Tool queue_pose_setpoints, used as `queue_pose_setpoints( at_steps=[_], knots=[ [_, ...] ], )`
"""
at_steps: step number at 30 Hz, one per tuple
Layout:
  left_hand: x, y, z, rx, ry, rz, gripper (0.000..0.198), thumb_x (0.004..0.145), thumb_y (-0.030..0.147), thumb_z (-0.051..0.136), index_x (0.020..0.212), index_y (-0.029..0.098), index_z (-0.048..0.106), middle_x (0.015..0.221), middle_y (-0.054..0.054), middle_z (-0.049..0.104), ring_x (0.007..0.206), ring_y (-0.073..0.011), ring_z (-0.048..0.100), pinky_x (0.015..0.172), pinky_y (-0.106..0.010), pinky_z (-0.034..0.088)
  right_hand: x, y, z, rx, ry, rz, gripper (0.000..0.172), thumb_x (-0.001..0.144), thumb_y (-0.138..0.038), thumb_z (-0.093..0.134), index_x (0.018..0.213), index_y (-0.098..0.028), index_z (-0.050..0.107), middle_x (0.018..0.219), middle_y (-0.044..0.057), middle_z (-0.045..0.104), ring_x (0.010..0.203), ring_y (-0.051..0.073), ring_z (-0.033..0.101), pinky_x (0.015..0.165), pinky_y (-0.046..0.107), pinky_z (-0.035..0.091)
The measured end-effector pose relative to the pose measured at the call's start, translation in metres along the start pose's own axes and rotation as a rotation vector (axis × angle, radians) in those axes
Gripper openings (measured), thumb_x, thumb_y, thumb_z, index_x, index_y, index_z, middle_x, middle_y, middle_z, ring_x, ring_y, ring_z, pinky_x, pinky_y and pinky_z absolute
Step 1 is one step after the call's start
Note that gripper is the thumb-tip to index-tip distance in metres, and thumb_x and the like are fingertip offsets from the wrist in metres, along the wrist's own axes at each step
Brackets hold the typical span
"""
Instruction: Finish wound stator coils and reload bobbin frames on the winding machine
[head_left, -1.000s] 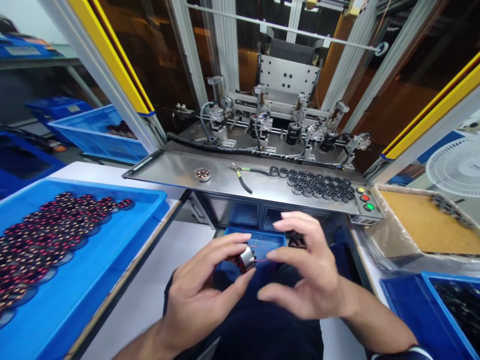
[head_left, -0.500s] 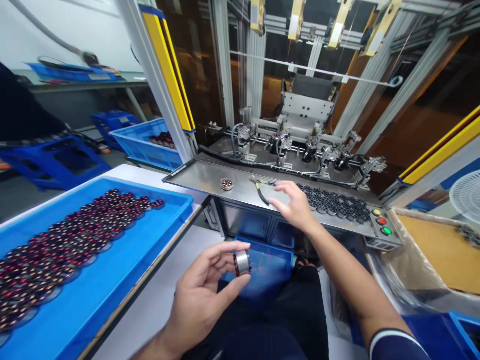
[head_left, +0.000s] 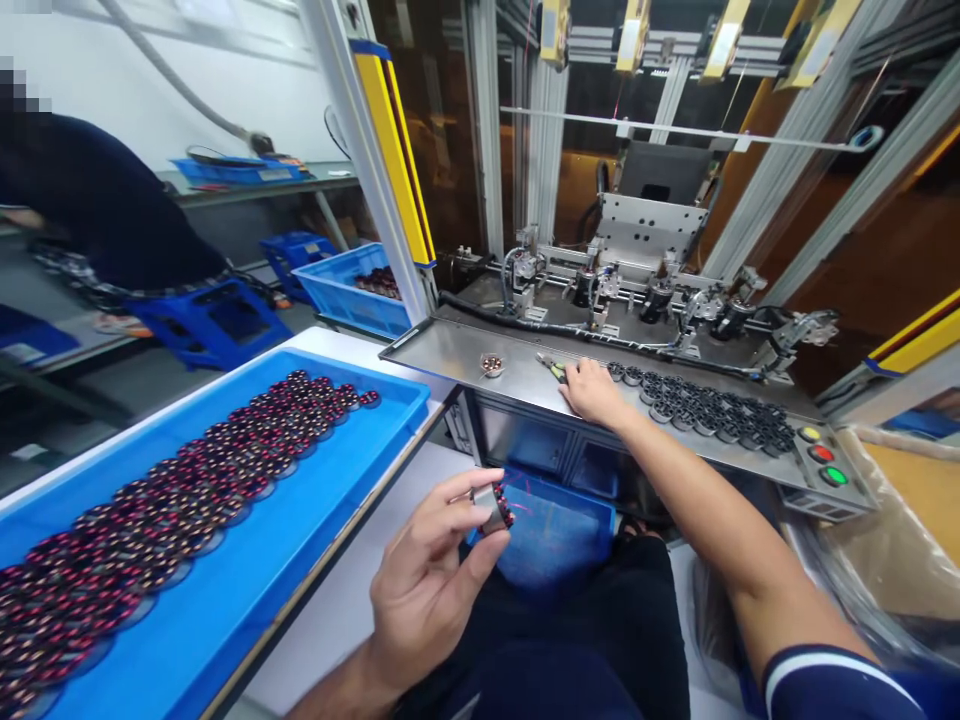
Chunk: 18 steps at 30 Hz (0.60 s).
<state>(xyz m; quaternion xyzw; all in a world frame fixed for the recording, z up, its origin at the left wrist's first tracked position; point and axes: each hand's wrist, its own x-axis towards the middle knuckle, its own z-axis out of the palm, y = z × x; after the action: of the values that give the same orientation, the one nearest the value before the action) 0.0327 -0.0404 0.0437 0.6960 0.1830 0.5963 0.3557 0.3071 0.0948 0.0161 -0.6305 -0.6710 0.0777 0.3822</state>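
My left hand (head_left: 442, 565) pinches a wound motor stator (head_left: 491, 507) between thumb and fingers, above my lap. Its silver outer ring and dark-red windings show, turned toward the right. On the steel ledge, my right hand (head_left: 596, 392) lies with fingers curled over the handles of green-and-black pliers (head_left: 553, 367). The pliers' jaws point left, and most of the handles are hidden beneath the hand. Left of them, a single copper-wound stator (head_left: 492, 365) sits on the ledge. Many black unwound stator cores (head_left: 709, 412) are grouped right of my hand.
A blue tray (head_left: 330, 470) full of wound stators stands at left. Behind the ledge is a winding machine (head_left: 645, 225) with several stations. Push buttons (head_left: 823, 454) sit at the ledge's right end. A blue bin (head_left: 562, 540) is below; a seated person (head_left: 112, 200) is far left.
My right hand has come down from above the ledge onto the pliers' handles. The stator in my left hand has turned so its wound face shows. The view has swung left.
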Motion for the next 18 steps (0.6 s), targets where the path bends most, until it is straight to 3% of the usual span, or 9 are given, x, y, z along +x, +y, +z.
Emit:
queue_pose_setpoints(
  at_steps=[3,6,9,14,16,18],
  knots=[
    [-0.001,0.003,0.002,-0.031,0.007,-0.022,0.042,0.080,-0.008,0.060,0.110,0.022,0.060,0.124,-0.010,0.064,0.118,-0.0225,0.062,0.084,-0.031,0.060,-0.002,-0.004,-0.018,0.102,-0.019,-0.003,0.019,0.094,-0.028,0.060,0.095,-0.010,0.063,0.096,0.004,0.062,0.090,0.015,0.062,0.083,0.034,0.053],
    [-0.003,0.002,0.002,-0.059,0.000,-0.037,0.045,0.080,-0.009,0.059,0.112,0.022,0.060,0.125,-0.009,0.063,0.120,-0.0211,0.060,0.086,-0.029,0.059,-0.026,-0.017,-0.035,0.246,-0.046,0.015,0.033,0.101,-0.033,0.042,0.108,-0.007,0.062,0.091,0.004,0.061,0.082,0.013,0.063,0.074,0.026,0.052],
    [-0.005,-0.002,0.002,-0.072,-0.015,-0.055,0.044,0.080,-0.008,0.060,0.113,0.022,0.060,0.127,-0.010,0.062,0.115,-0.0198,0.063,0.084,-0.028,0.060,-0.087,-0.040,-0.045,0.388,-0.066,0.029,0.046,0.099,-0.040,0.041,0.135,-0.011,0.045,0.097,0.006,0.059,0.078,0.013,0.062,0.068,0.025,0.054],
    [-0.006,-0.011,0.008,-0.107,-0.048,-0.087,0.044,0.081,-0.007,0.061,0.114,0.021,0.060,0.128,-0.011,0.061,0.115,-0.0204,0.062,0.085,-0.027,0.058,-0.211,-0.073,-0.043,0.502,-0.183,0.008,0.055,0.090,-0.020,0.060,0.140,-0.026,0.040,0.095,0.004,0.059,0.079,0.013,0.062,0.076,0.027,0.054],
    [-0.007,-0.013,0.013,-0.115,-0.071,-0.113,0.043,0.080,-0.006,0.063,0.113,0.021,0.060,0.127,-0.012,0.061,0.116,-0.0220,0.062,0.086,-0.029,0.057,-0.237,-0.080,-0.040,0.495,-0.206,-0.061,0.066,0.085,-0.011,0.061,0.144,-0.027,0.036,0.100,0.006,0.062,0.080,0.014,0.062,0.078,0.029,0.054],
    [-0.008,-0.013,0.018,-0.121,-0.092,-0.136,0.042,0.080,-0.005,0.063,0.112,0.021,0.060,0.126,-0.013,0.062,0.117,-0.0240,0.061,0.087,-0.031,0.057,-0.245,-0.085,-0.040,0.518,-0.206,-0.113,0.073,0.080,-0.007,0.059,0.147,-0.025,0.035,0.104,0.008,0.062,0.084,0.017,0.061,0.081,0.033,0.054]
  ],
)
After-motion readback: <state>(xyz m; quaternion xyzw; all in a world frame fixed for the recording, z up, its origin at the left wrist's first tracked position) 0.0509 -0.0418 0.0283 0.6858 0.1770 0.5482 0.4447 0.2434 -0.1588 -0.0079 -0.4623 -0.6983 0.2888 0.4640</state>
